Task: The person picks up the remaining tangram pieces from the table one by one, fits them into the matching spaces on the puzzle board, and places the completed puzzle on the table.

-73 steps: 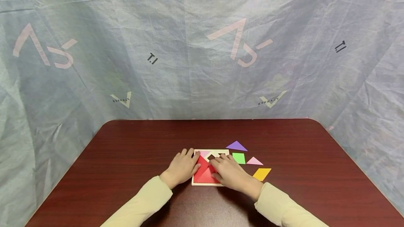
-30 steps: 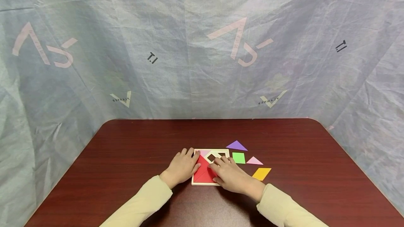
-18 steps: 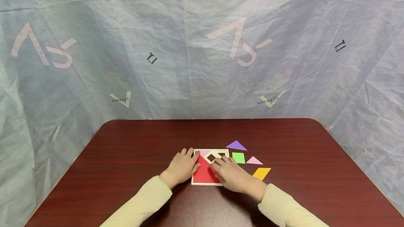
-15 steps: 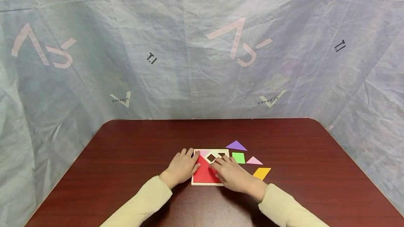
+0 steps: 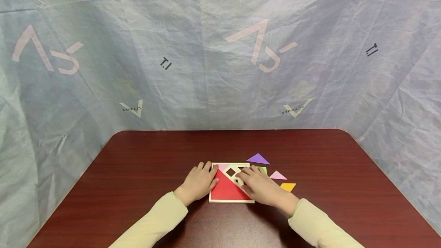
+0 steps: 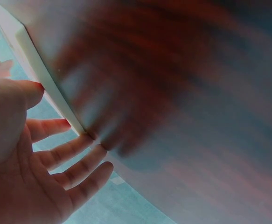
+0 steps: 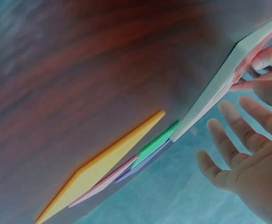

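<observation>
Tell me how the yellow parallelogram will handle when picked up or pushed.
The yellow parallelogram looks stiff, since it lies flat with straight edges. Being thin, it is probably light. Resting on its broad face on the table, it would likely slide rather than tip.

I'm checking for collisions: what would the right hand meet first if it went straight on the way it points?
In the head view, the right hand points across the tray: first likely its dark square cutout, then the pink piece beyond. The hand's height above the tray is unclear.
</observation>
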Tool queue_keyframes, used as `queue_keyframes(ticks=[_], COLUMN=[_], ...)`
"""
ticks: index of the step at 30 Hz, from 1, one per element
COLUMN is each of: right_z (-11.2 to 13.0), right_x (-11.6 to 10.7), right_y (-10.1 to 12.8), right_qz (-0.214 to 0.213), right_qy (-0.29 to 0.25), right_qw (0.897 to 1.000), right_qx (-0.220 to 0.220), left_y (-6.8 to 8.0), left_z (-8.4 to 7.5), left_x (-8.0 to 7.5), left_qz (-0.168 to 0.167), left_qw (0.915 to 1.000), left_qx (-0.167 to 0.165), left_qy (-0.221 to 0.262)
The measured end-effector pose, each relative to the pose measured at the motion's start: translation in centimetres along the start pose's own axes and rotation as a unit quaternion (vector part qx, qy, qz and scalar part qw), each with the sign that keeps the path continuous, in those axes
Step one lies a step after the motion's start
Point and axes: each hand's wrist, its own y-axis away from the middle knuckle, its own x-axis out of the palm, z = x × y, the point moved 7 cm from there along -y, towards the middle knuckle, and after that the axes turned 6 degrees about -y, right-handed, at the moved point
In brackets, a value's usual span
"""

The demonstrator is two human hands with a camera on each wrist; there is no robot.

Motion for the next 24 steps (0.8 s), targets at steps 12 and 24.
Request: queue_keyframes(ticks=[12,24], right_z=[-2.0,-3.9], right_x=[-1.2,-2.2], right_y=[1.1,2.5], right_qz=[-0.028,-0.033], right_qy=[0.006,0.015], right_qw=[0.999,0.999], right_qx=[0.02,0.04], left_y=[0.0,0.0], left_z=[0.0,0.0], left_x=[0.0,0.1], left_qz=[0.011,0.008], left_qw=[0.9999,1.0], left_qx=[0.0,0.004], left_qy=[0.003,-0.001])
